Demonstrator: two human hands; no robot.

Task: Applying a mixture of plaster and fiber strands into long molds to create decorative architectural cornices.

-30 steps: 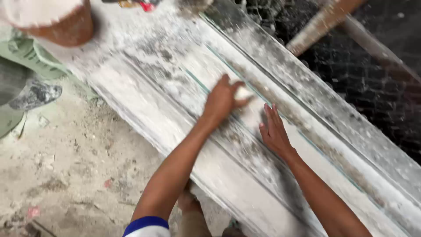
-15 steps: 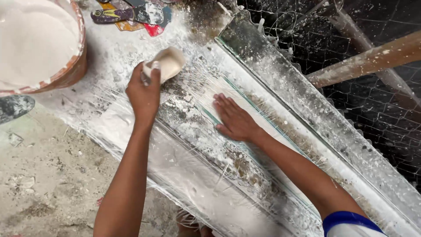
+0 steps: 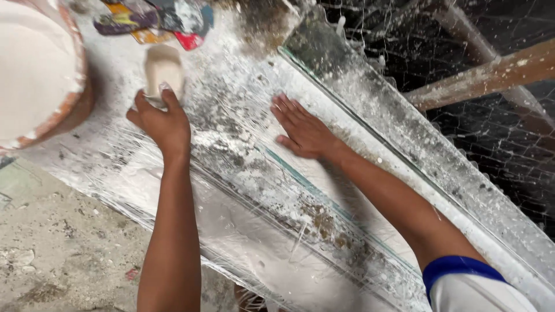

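**Two hands on a plaster-smeared mould**

Head view: the left hand (image 3: 161,122) sits in the upper left of the frame, its fingers curled shut around a small pale scoop (image 3: 163,70) whose rounded bowl points up toward the top edge. The scoop lies just right of a big reddish-brown basin (image 3: 80,104) at the far upper left, which is filled with white plaster (image 3: 32,63). The right hand (image 3: 302,132) is near the centre of the frame, open, its fingers spread and pressed flat on the long mould (image 3: 260,190), holding nothing. That mould is a white, ridged strip coated in streaks and clumps of plaster, and it runs diagonally from the upper left down to the lower right, resting on the table (image 3: 191,248). A thin green line follows one of its grooves. Coloured scraps (image 3: 156,20) lie at the top edge, just above the scoop. Wire mesh (image 3: 462,115) spattered with white fills the upper right, with a wooden bar (image 3: 491,75) crossing behind it. A rough concrete floor (image 3: 63,254) shows at the lower left. A blue-edged white sleeve (image 3: 468,283) is at the lower right.
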